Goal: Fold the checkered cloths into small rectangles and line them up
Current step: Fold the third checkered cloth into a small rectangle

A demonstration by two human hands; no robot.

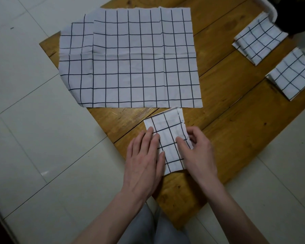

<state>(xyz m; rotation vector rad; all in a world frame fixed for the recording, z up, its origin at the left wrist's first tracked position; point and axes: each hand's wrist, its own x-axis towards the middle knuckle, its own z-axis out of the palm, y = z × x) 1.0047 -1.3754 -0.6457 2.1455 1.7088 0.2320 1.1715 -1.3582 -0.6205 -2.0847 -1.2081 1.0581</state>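
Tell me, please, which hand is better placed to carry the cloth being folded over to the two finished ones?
Probably the right hand: it already pinches the right edge of the folded cloth, and the two finished rectangles lie on its side. The left hand only presses flat.

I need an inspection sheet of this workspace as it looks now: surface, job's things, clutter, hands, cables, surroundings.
Surface: wooden table, plank seams visible.
Job's things: small folded cloth under both hands; two folded cloths at right; unfolded cloths overlapping at the table's left.
Clutter: nothing seen.
Hands: left hand presses flat on the small folded cloth; right hand pinches its right edge.
Cables: nothing seen.
Surroundings: tiled floor; white curved object, top right.
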